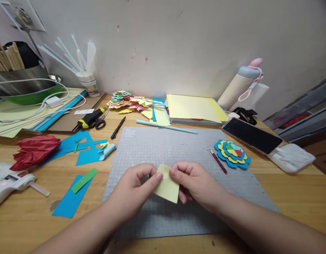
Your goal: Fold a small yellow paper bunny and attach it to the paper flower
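Observation:
A small piece of pale yellow paper (168,190) is held between my two hands above the grey cutting mat (152,144). My left hand (138,185) pinches its left edge, with the thumb on top. On the paper's upper right side, my right hand (192,178) grips it between thumb and fingers, some fingertips showing underneath. To the right lies a layered paper flower (232,153) in blue, yellow, green and red. A dark red pencil (218,162) rests beside that flower on the mat.
Blue paper scraps (70,201), crumpled red paper (36,150) and a white glue gun (9,183) lie at left. Scissors (101,122) and a black pen (118,127) are behind. A paper stack (194,109), phone (251,135) and bottle (238,84) stand or lie at back right.

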`<state>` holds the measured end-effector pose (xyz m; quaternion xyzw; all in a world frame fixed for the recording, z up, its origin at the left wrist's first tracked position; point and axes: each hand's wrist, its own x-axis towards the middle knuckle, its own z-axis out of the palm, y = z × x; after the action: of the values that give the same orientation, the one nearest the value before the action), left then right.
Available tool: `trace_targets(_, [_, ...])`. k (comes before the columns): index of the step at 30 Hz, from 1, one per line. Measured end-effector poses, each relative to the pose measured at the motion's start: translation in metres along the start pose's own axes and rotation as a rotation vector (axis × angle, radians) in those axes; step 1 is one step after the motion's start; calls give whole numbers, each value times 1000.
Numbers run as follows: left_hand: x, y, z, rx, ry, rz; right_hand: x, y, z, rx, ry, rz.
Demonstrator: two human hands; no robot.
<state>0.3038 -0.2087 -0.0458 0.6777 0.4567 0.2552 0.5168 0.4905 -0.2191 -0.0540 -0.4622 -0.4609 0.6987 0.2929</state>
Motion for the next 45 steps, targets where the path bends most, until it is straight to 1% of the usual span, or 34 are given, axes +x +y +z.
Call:
trace_targets(3, [0,-2,0,-113,-4,-80,4,8,-4,117,55,-15])
trace_targets(7, [1,-5,0,-152,19,-111,7,16,-10,219,123,-36])
trace_targets(9, [1,-6,0,-172,42,-122,7,18,-11,299,100,-40])
trace_targets(12, [1,-7,-1,-195,53,-116,5,20,-10,332,3,-33])
trace_targets(15, [3,-9,0,-212,45,-70,4,21,-8,271,-52,-44])
trace_targets(19, [4,-14,-1,-271,126,35,5,20,-10,338,-72,10])
trace_targets(21, [3,-15,-1,-210,131,125,5,19,-12,384,-79,25])
trace_targets(23, [2,-14,-2,-102,98,209,6,18,-13,393,-82,19])
trace_targets(26, [0,-10,-2,29,44,282,5,19,-12,341,-91,-12])
trace_targets(28, [0,-6,-2,74,43,298,5,20,-10,310,-95,-39])
trace_targets(32, [1,-3,-2,76,74,277,5,21,-8,320,-90,-110])
trace_targets(37, [0,-7,1,-52,77,187,0,20,-5,247,-107,-151])
trace_targets(41, [1,-8,4,-119,115,111,-6,21,-1,281,-128,-236])
trace_targets(45, [1,-7,5,-100,152,69,-7,22,1,256,-87,-239])
